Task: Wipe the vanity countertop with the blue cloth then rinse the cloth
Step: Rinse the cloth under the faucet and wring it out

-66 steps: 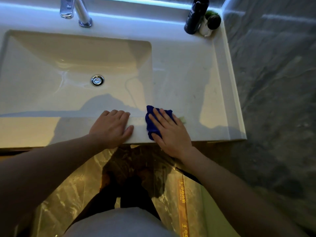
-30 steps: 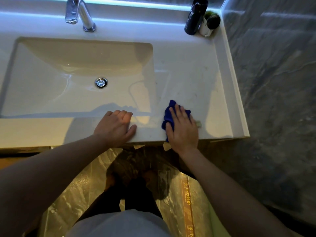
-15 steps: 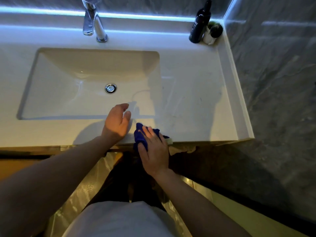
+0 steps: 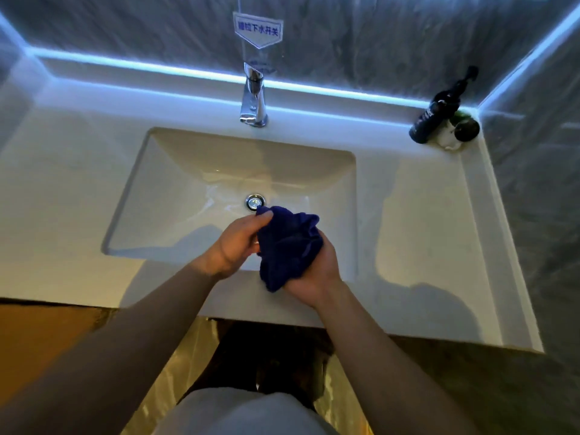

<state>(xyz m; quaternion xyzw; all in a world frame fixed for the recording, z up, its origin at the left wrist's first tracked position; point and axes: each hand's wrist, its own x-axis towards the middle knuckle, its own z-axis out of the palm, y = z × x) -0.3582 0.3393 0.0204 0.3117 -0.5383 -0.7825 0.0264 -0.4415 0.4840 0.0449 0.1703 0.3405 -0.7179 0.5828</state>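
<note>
The blue cloth (image 4: pixel 288 246) is bunched up and held in the air over the front part of the white sink basin (image 4: pixel 175 189). My right hand (image 4: pixel 317 271) grips it from below and from the right. My left hand (image 4: pixel 238 243) pinches its upper left corner with the fingertips. The white vanity countertop (image 4: pixel 417 233) spreads to both sides of the basin. The chrome faucet (image 4: pixel 254 98) stands behind the basin, and no water runs from it. The drain (image 4: pixel 255 201) lies just beyond the cloth.
A dark pump bottle (image 4: pixel 434 116) and a small white-and-green ornament (image 4: pixel 461 131) stand in the back right corner. Grey marble walls close in the back and the right side. A lit strip runs along the backsplash. A sign (image 4: pixel 258 29) hangs above the faucet.
The cloth has left the countertop's front edge, where my right hand was wiping. Both hands now hold it bunched above the basin. My left hand has lifted off the counter.
</note>
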